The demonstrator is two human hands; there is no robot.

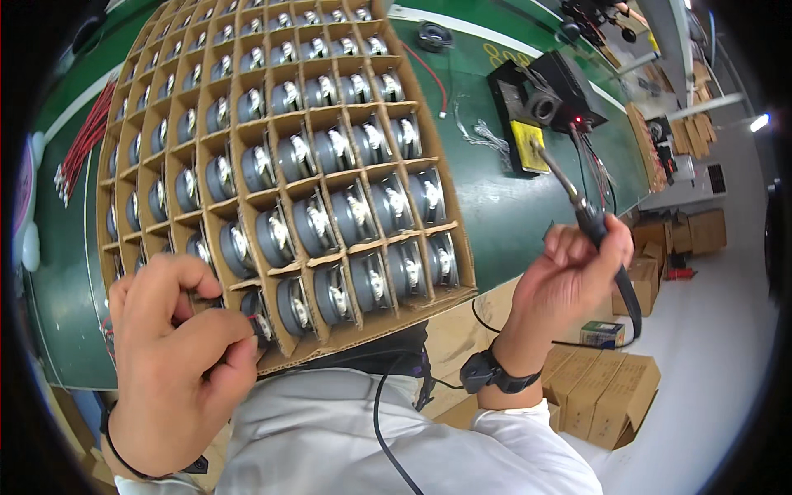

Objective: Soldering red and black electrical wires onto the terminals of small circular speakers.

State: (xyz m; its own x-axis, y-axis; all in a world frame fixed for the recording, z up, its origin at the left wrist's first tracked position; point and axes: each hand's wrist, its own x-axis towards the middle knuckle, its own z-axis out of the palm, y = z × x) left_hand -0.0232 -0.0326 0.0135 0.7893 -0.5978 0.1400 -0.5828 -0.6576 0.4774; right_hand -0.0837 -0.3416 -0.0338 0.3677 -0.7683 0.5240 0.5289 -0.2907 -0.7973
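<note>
A cardboard tray [363, 330] split into cells by dividers holds rows of small round speakers [334, 295], grey-sided with shiny metal parts. My left hand [181, 338] is over the tray's near left corner, its thumb and fingers pinched together. A bit of red wire [252, 317] shows at the fingertips, beside a speaker in the nearest row; most of it is hidden by the hand. On the right, my right hand [582, 264] grips a soldering iron [590, 216] by its dark handle. The tip points up and left, close to a yellow sponge [529, 147].
A soldering station [569, 91] with a red light stands at the right of the green table [487, 223]. Red wires [87, 136] lie bundled at the left. A loose speaker [435, 35] sits behind the tray. Cardboard boxes [598, 392] stand below at right.
</note>
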